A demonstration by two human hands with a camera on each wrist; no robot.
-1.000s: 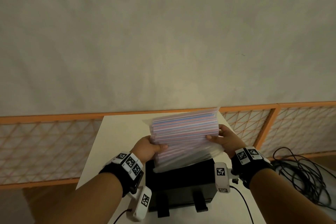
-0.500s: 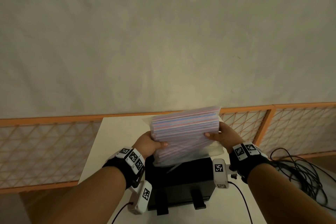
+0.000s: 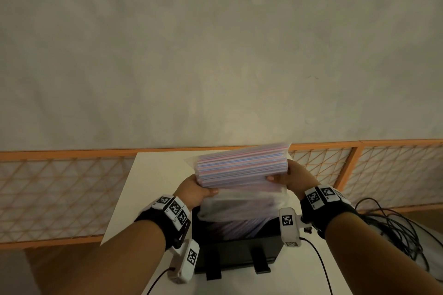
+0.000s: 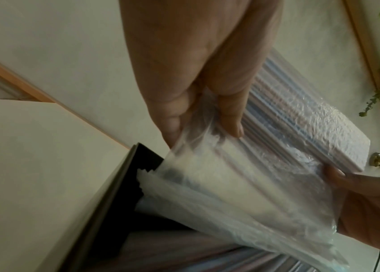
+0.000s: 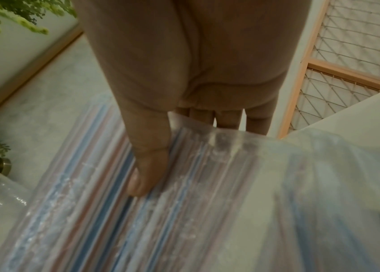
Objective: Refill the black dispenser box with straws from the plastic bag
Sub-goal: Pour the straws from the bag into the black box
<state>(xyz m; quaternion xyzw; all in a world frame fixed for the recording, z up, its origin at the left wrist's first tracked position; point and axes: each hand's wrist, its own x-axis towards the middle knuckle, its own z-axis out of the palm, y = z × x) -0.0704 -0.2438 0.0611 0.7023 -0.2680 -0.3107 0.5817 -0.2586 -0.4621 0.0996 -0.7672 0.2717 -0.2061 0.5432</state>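
Note:
A clear plastic bag [image 3: 242, 166] packed with pink, blue and white straws is held tilted above the open black dispenser box [image 3: 236, 249]. My left hand [image 3: 194, 190] grips its left end, thumb on the near face. My right hand [image 3: 291, 178] grips its right end. The bag's loose mouth [image 3: 239, 206] hangs down into the box, and blurred straws [image 3: 242, 225] slide out of it into the box. In the left wrist view my fingers [image 4: 228, 117] pinch the bag film [image 4: 242, 184] above the box edge [image 4: 105, 198]. In the right wrist view my thumb [image 5: 146, 173] presses the straws [image 5: 105, 211] through the film.
The box stands near the front of a white table [image 3: 148, 187]. An orange-framed mesh railing [image 3: 60, 189] runs behind the table, below a grey wall. Black cables [image 3: 395, 227] lie coiled on the floor to the right.
Both hands have lifted and tilted the bag a little further. The straws now pour from its mouth down into the box.

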